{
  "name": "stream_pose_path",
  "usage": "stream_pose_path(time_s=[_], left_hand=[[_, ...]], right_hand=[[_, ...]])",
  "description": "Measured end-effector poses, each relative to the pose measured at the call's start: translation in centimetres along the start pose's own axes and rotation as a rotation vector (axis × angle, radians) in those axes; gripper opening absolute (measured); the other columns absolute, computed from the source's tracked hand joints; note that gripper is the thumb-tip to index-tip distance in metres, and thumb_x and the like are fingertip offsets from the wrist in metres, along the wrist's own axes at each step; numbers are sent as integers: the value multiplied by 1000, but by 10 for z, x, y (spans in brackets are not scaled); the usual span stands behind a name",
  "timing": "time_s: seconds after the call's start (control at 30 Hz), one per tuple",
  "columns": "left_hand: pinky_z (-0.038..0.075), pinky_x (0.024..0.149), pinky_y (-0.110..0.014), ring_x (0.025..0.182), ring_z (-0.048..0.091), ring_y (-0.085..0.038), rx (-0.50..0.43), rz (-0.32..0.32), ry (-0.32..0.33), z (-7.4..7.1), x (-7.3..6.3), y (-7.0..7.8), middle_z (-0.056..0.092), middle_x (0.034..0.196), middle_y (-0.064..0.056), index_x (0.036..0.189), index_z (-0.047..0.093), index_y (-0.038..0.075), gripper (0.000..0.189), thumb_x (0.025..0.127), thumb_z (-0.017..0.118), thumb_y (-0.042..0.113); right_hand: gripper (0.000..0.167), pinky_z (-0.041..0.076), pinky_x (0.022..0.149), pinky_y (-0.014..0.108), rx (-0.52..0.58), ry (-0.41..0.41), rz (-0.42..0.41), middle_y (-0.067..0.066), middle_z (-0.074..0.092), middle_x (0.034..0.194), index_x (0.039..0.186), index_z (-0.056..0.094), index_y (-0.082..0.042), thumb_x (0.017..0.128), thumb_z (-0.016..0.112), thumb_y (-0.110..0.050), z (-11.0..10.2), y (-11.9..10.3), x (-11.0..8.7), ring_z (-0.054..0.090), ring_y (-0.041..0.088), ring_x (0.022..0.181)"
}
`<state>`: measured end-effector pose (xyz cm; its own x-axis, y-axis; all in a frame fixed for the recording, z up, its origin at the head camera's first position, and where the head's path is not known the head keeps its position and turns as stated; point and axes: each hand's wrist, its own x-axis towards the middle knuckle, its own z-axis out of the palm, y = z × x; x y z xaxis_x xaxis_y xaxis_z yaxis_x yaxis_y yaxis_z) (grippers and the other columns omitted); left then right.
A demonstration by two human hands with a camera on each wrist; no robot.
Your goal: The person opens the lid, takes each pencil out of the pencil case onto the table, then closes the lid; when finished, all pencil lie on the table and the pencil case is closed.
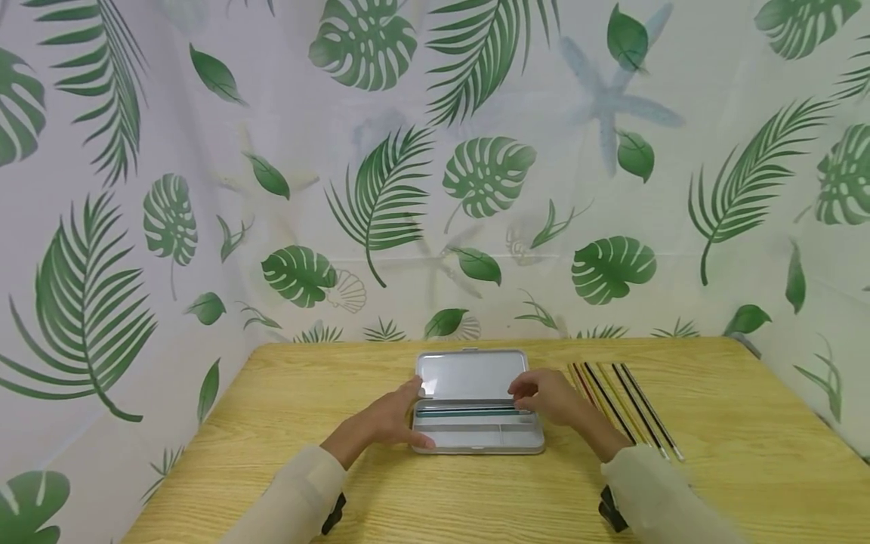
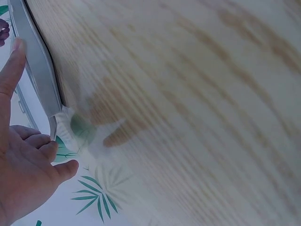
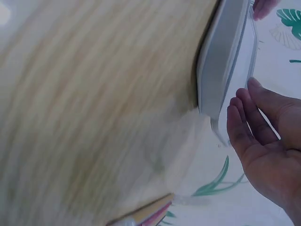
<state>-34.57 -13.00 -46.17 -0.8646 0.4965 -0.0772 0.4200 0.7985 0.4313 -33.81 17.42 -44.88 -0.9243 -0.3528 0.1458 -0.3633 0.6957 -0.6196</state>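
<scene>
A grey metal pencil case (image 1: 476, 440) lies open on the table, its lid (image 1: 469, 375) tilted back. Dark and teal pencils (image 1: 462, 412) lie lengthwise in its rear compartment; the front compartments are bare. My left hand (image 1: 389, 417) holds the case by its left end, thumb on the front rim and fingers by the lid's edge. Over the right end of the case is my right hand (image 1: 552, 398), fingers loosely bent near the pencils' ends. In the right wrist view, nothing shows between the thumb and fingertips (image 3: 234, 113), and the case wall hides the inside.
Several pencils (image 1: 625, 408) lie side by side right of the case, red, black and yellowish, some with white ends, beneath and beyond the right forearm. A leaf-printed cloth (image 1: 435, 189) hangs behind the wooden table (image 1: 435, 499) and along its sides.
</scene>
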Motion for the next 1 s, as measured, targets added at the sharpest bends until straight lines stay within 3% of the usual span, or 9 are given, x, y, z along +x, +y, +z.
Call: stream_pose_path(time_s=[0.27,0.6,1.0], left_hand=[[23,119,-44,146,20,-32,0,-3,-4,0,-1,1,16,158,-18,151,10,-2,117,71,80,48],[23,119,-44,146,19,-32,-5,0,-10,-2,-2,0,15,158,-18,151,10,-2,116,71,80,46],[23,119,-44,146,19,-31,-6,-18,-6,-3,-3,2,15,158,-17,151,10,0,116,71,80,46]], right_hand=[[13,53,71,29,-22,-59,90,2,69,86,94,71,-4,80,71,-1,19,-11,6,60,11,79],[10,53,65,26,-112,-50,70,2,68,77,80,72,-5,76,73,4,27,-16,10,59,11,72],[11,50,63,25,-188,-78,41,0,67,73,72,70,-7,78,72,2,29,-17,11,56,10,68]])
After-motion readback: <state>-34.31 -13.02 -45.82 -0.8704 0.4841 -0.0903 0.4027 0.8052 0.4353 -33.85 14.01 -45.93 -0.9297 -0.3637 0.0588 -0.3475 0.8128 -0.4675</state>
